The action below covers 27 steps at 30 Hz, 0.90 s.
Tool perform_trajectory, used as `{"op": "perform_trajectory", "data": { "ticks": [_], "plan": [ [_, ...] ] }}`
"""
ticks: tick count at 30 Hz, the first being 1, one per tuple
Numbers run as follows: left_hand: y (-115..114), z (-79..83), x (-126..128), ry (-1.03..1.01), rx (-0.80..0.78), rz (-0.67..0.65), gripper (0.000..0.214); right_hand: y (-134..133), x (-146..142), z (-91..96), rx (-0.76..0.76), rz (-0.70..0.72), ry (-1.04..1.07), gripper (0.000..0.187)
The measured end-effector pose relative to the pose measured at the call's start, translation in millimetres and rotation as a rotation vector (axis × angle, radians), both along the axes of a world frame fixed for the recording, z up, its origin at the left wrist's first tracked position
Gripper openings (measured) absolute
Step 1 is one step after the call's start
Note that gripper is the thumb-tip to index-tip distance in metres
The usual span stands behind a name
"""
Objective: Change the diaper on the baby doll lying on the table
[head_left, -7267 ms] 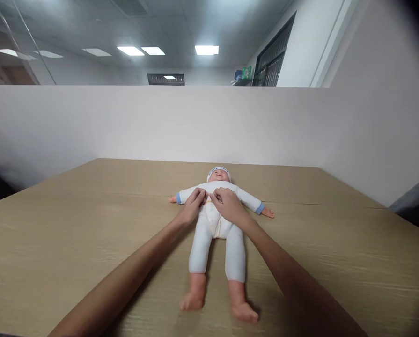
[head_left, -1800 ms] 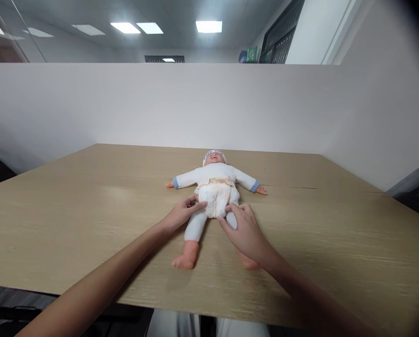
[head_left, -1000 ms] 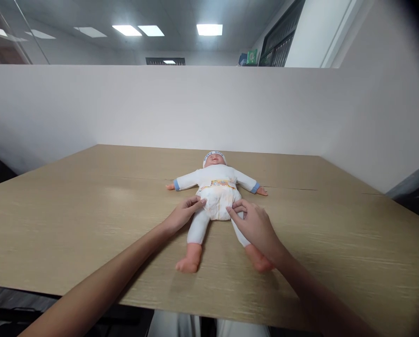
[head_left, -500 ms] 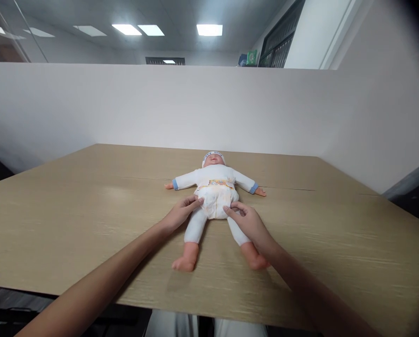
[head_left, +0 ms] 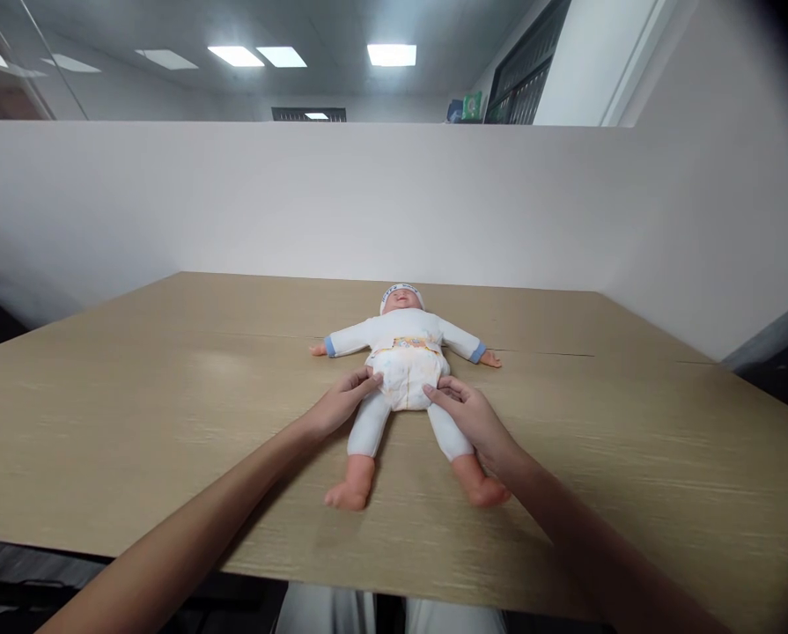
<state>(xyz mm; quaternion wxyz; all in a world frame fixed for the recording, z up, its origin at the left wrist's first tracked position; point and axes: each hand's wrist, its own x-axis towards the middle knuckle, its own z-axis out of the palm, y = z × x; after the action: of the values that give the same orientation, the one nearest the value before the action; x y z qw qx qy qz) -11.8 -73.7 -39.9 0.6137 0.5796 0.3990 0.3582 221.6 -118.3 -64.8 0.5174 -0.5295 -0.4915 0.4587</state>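
A baby doll (head_left: 405,328) lies on its back, head away from me, arms spread and legs apart. It has a white outfit with blue cuffs and a white headband with dark lettering. Around its hips sits a white diaper (head_left: 407,379) with an orange-patterned waistband. My left hand (head_left: 344,401) pinches the diaper's edge at the left leg opening, thumb on top. At the opposite leg opening, my right hand (head_left: 466,409) has its thumb and fingers closed on the other edge. Some fingertips of both hands are hidden under the diaper's sides.
The doll rests on a wide wooden table (head_left: 169,396) with a thin seam across it. A white partition (head_left: 301,194) stands behind the table and along the right. My legs (head_left: 327,609) are below the near edge.
My right hand has shifted very slightly up and outward along the diaper's leg edge. The left hand keeps its hold, and the doll stays in place.
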Motion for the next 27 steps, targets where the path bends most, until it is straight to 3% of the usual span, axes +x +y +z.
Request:
{"op": "perform_trajectory", "data": {
  "ticks": [12,21,27],
  "plan": [
    [3.3,-8.7,0.7,-0.021,0.06,-0.051,0.047,-4.8,-7.0,-1.3,0.127,-0.13,-0.329,0.036],
    [-2.0,-3.1,1.3,0.063,0.126,-0.021,0.047,-5.9,-13.5,-6.5,0.083,-0.082,-0.205,0.04],
    [-2.8,-4.6,5.7,0.164,0.241,0.039,0.045,-7.0,-15.8,-5.4,0.109,-0.106,-0.253,0.039]
  ]
}}
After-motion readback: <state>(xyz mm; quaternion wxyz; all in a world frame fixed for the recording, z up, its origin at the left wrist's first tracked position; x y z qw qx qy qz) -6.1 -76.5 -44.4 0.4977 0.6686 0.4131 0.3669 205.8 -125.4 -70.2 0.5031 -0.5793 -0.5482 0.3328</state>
